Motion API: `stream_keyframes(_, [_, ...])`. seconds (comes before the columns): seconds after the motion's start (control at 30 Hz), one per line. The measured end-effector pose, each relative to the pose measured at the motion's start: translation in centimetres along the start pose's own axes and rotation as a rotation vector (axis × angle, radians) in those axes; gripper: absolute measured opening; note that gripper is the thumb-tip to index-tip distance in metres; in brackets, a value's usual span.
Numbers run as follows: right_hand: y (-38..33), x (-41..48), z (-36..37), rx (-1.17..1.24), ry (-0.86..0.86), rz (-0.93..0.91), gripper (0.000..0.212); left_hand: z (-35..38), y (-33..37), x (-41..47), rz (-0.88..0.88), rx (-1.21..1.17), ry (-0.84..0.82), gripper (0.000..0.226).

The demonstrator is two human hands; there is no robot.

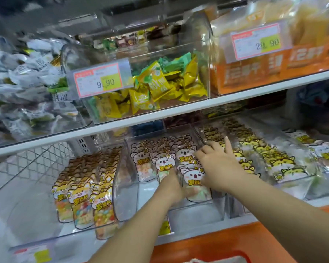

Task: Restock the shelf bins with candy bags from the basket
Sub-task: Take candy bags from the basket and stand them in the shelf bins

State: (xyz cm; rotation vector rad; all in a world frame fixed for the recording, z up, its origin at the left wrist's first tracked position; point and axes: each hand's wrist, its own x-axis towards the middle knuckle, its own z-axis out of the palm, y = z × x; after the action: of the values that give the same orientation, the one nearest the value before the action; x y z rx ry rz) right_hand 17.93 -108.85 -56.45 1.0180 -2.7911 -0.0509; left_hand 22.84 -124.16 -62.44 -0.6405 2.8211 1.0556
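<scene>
two bare arms reach into a clear plastic bin point(196, 213) on the lower shelf point(217, 227); rows of upright koala candy bags point(163, 164) stand in it; the right hand point(218, 164) lies with its fingers spread over the tops of the right-hand row; the left hand point(170, 186) touches the front bag point(195, 179) low down, blurred, so i cannot tell its grip; yellow animal bags point(270, 158) fill the next bin to the right

A price label reading 9.90 point(97, 82) hangs at eleven o'clock on the upper tier, with loose yellow and green wrapped sweets point(165, 82) just beside it toward twelve. At two o'clock a second price label point(256, 42) fronts tall orange packs point(273, 73). At nine o'clock a white wire mesh point(40, 160) stands under the white shelf edge point(235, 95).
</scene>
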Motion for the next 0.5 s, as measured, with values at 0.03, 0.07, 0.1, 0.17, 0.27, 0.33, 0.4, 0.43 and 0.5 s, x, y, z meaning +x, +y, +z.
stream_keyframes(0.03, [-0.1, -0.1, 0.0, -0.016, 0.004, 0.002, 0.071, 0.1, -0.1, 0.1, -0.009, 0.035, -0.011, 0.077])
stream_keyframes(0.07, [-0.1, -0.1, 0.1, -0.036, 0.011, 0.001, 0.071, 0.2, -0.1, 0.0, -0.007, 0.07, -0.028, 0.079])
stream_keyframes(0.1, [-0.1, -0.2, 0.1, -0.054, 0.021, 0.001, 0.069, 0.3, -0.2, 0.0, -0.012, 0.101, -0.05, 0.083])
stream_keyframes(0.17, [-0.3, -0.2, 0.2, -0.088, 0.035, 0.015, 0.064, 0.6, -0.4, 0.3, -0.014, 0.112, -0.076, 0.093])
stream_keyframes(0.27, [-0.6, 0.1, 0.3, -0.154, 0.051, 0.018, 0.045, 0.8, 0.0, 0.7, -0.007, 0.082, -0.053, 0.104])
stream_keyframes(0.33, [-1.1, 0.6, 0.2, -0.19, 0.081, 0.021, 0.037, 0.8, 0.4, 0.9, -0.017, 0.067, -0.008, 0.085])
stream_keyframes(0.4, [-1.4, 1.0, 0.1, -0.22, 0.096, 0.022, 0.037, 0.8, 0.6, 1.4, -0.035, 0.05, 0.031, 0.068])
stream_keyframes(0.43, [-1.5, 1.1, 0.1, -0.228, 0.102, 0.025, 0.037, 0.7, 0.8, 1.5, -0.058, 0.049, 0.046, 0.062])
stream_keyframes(0.5, [-1.5, 1.4, 0.1, -0.225, 0.12, 0.019, 0.039, 0.6, 1.1, 1.8, -0.088, 0.063, 0.075, 0.058])
